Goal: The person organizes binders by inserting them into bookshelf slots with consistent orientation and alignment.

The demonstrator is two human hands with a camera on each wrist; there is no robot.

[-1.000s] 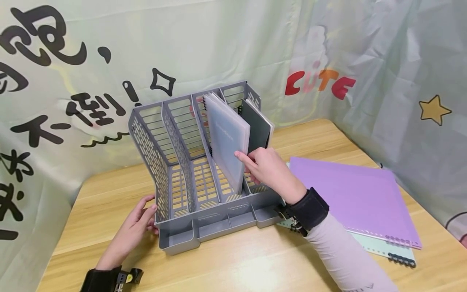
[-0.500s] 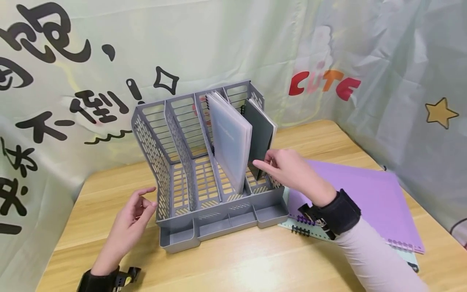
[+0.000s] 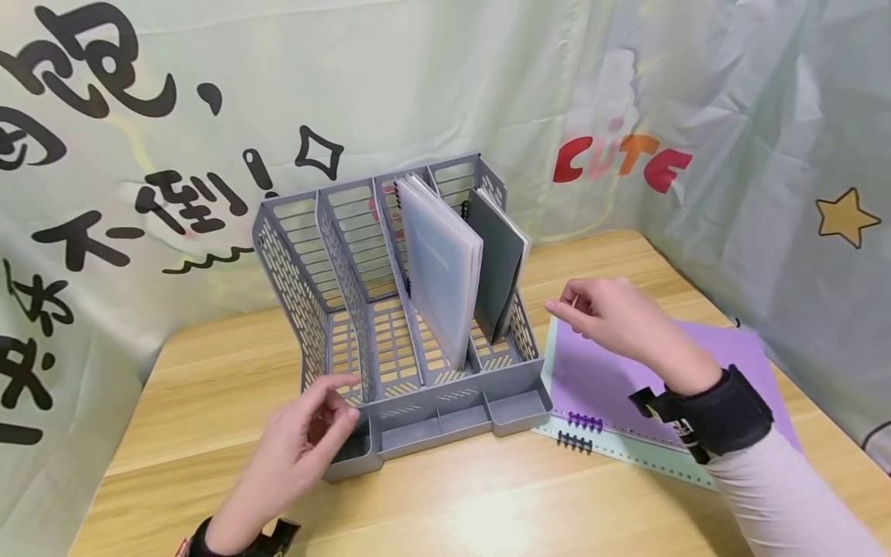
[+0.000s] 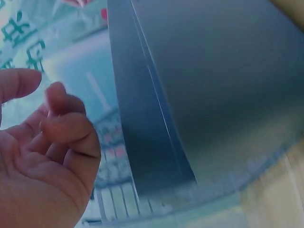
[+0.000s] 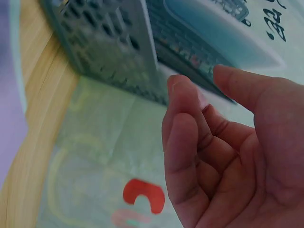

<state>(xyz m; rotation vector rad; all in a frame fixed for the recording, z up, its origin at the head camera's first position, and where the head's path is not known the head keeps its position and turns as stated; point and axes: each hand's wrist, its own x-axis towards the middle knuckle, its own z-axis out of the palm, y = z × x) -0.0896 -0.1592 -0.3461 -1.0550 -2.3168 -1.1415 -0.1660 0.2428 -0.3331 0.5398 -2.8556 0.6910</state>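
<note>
A pale green cloth backdrop (image 3: 431,70) is hanging across the upper part of the frame, turning a corner at right and falling in soft creases there. Bold black characters (image 3: 79,240) are running down the left side, while a four-pointed star outline (image 3: 305,147) is sitting left of top centre. At upper right, the word CUTE (image 3: 629,157) is showing in red, pink and orange, and a yellow star (image 3: 847,218) is standing out nearer the right edge. A light wood-grain table (image 3: 418,495) is filling the lower frame, and a white patch of glare (image 3: 497,520) is shining at bottom centre
</note>
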